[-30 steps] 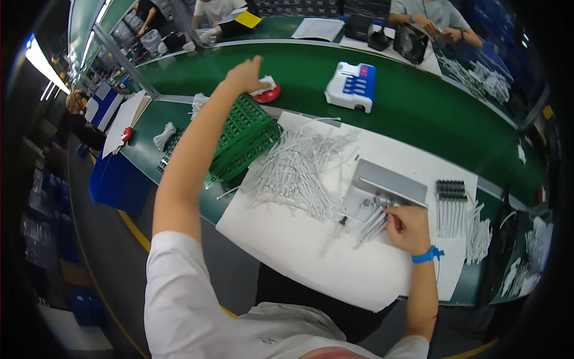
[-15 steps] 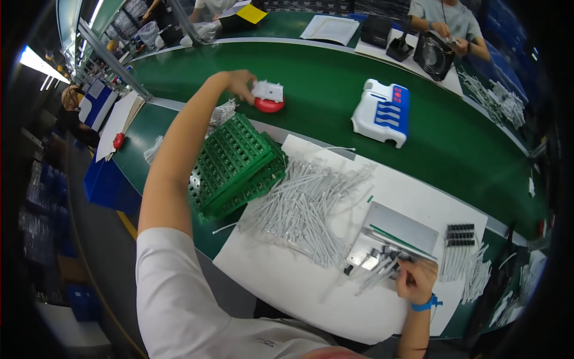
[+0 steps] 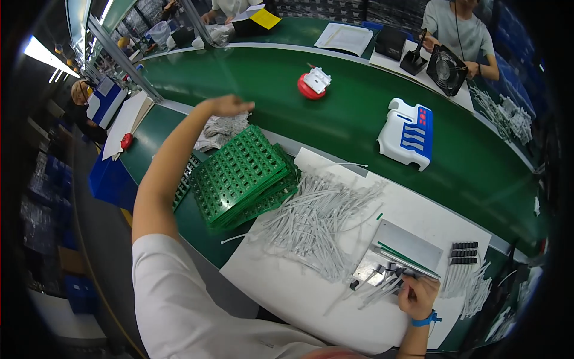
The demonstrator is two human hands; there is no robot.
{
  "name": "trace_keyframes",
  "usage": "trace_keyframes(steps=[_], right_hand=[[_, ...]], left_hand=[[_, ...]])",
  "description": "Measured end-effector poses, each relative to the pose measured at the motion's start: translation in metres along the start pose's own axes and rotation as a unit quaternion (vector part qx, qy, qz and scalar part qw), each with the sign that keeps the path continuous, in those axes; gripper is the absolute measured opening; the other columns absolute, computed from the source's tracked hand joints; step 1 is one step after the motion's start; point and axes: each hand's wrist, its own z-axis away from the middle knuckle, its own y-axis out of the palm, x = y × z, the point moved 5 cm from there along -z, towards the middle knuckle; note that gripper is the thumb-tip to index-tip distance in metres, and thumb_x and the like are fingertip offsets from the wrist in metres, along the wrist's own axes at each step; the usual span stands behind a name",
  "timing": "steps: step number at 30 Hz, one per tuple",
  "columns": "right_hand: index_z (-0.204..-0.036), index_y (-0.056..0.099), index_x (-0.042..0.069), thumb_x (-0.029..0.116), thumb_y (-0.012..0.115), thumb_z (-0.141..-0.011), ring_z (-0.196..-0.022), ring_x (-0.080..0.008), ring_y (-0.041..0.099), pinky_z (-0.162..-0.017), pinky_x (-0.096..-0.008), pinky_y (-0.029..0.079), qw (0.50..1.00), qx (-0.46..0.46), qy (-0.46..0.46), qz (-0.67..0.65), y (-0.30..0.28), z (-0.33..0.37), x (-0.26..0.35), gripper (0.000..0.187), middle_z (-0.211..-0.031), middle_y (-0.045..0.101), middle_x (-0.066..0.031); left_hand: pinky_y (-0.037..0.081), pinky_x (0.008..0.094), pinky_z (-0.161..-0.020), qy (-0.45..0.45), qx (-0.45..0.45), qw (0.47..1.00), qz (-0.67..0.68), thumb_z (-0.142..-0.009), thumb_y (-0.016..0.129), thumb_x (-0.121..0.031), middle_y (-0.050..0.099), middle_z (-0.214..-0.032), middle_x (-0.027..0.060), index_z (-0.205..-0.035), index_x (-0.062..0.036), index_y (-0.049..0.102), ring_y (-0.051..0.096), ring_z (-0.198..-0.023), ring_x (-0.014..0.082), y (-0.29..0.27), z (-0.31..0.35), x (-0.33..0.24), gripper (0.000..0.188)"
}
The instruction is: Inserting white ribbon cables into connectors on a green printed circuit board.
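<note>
Over the near edge of the green belt, my left hand (image 3: 232,106) is stretched out, slightly blurred and holding nothing. Farther right on the belt lies a red round piece (image 3: 307,91) with a white plastic part (image 3: 317,79) on top, apart from that hand. My right hand (image 3: 418,296) is closed at the near edge of a metal fixture (image 3: 406,239), its fingertips against several grey cables (image 3: 382,287) with dark connectors. What it pinches is hidden by the fingers. A thin green strip (image 3: 402,256) lies along the fixture.
A pile of whitish cable ties (image 3: 317,221) covers the white board (image 3: 269,287). Green circuit-board panels (image 3: 236,173) are stacked at its left. On the belt stands a white-and-blue casing (image 3: 403,134). Across it, a person handles a black fan (image 3: 447,69).
My left hand has let go of the red piece with the white part and drawn back. That piece now sits farther right on the belt; the casing also appears farther right. My right hand stays at the fixture.
</note>
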Motion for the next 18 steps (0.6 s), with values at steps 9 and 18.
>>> trace_keyframes(steps=[9, 18], right_hand=[[-0.084, 0.071, 0.004, -0.003, 0.066, -0.072, -0.045, -0.0206, 0.049, -0.048, -0.0321, 0.038, 1.0, -0.004, 0.012, 0.003, -0.001, -0.003, 0.002, 0.015, -0.054, 0.049, -0.0031], [-0.086, 0.071, 0.004, -0.004, 0.066, -0.073, -0.045, -0.0205, 0.049, -0.048, -0.0324, 0.038, 1.0, -0.022, 0.018, -0.003, -0.002, -0.003, 0.005, 0.017, -0.054, 0.049, -0.0032]], left_hand=[[0.051, 0.0377, -0.096, -0.004, 0.021, 0.997, 0.073, -0.09, 0.071, -0.055, 0.075, -0.108, 0.0178, -0.112, -0.0009, 0.076, 0.069, -0.105, 0.026, 0.024, 0.061, -0.011, 0.059], [0.051, 0.0384, -0.1, -0.004, 0.011, 0.973, 0.23, -0.098, 0.052, -0.068, 0.073, -0.112, 0.019, -0.12, -0.0013, 0.072, 0.069, -0.108, 0.0266, 0.02, 0.083, -0.015, 0.073]])
